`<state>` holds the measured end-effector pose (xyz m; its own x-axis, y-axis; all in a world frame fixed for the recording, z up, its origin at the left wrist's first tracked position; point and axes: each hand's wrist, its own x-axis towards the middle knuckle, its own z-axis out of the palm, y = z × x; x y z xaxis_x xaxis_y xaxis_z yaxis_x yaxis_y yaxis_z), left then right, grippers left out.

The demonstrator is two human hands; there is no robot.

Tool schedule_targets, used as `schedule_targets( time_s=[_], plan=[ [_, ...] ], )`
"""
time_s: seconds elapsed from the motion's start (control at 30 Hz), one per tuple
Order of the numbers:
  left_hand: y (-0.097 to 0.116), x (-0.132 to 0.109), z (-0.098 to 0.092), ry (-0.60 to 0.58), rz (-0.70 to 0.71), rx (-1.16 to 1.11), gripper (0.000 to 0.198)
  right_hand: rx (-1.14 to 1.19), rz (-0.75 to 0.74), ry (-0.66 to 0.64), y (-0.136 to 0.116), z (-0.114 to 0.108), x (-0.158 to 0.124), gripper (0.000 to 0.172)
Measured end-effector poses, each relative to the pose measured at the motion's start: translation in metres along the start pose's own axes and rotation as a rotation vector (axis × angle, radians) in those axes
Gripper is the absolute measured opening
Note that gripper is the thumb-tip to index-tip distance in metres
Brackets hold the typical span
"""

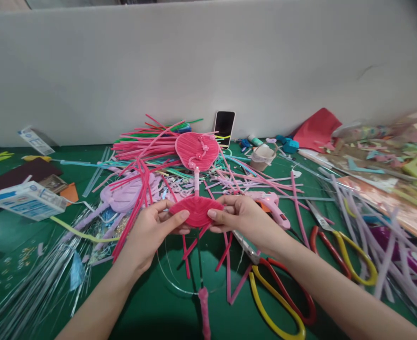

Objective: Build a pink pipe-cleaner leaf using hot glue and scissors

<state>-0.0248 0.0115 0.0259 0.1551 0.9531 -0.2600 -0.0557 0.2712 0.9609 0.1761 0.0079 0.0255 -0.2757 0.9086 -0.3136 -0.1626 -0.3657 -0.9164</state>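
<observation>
Forearms [100, 297] lead to left hand [149, 229] and right hand [242, 217], pinching opposite edges of a red ribbed piece [196, 211] (yellow-and-red-handled scissors [255, 259] lie nearby).

Phone [225, 125] before a pale partition [194, 66]

The bare left forearm [111, 290] enters from between seven and eight o'clock, the bare right forearm [330, 276] from four. The left hand [149, 232] and right hand [247, 221] mirror each other, apart, each in a pinching grip: fingers [160, 206] curled inward, left thumb [177, 219] aimed toward two o'clock, right thumb [219, 216] toward nine.
</observation>
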Motion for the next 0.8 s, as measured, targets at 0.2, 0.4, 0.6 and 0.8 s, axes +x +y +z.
schedule_targets(
  time_s=[0.2,0.4,0.6,0.8],
  plan=[
    [0.0012,0.0002,0.0018,-0.035,-0.034,0.034,0.037,0.026,-0.014,-0.011,0.0009,0.0017,-0.0003,0.037],
    [0.0036,0.0,0.0022,-0.091,-0.09,0.056,0.044,0.008,-0.027,-0.023,0.0033,0.0016,-0.0004,0.038],
    [0.0005,0.0013,0.0,-0.125,-0.057,0.076,0.044,0.021,-0.032,-0.017,0.006,0.0019,0.0017,0.038],
    [0.0018,0.002,-0.0005,-0.157,-0.118,0.071,0.04,-0.007,-0.048,-0.007,0.0054,0.0037,0.0042,0.037]
  ],
)
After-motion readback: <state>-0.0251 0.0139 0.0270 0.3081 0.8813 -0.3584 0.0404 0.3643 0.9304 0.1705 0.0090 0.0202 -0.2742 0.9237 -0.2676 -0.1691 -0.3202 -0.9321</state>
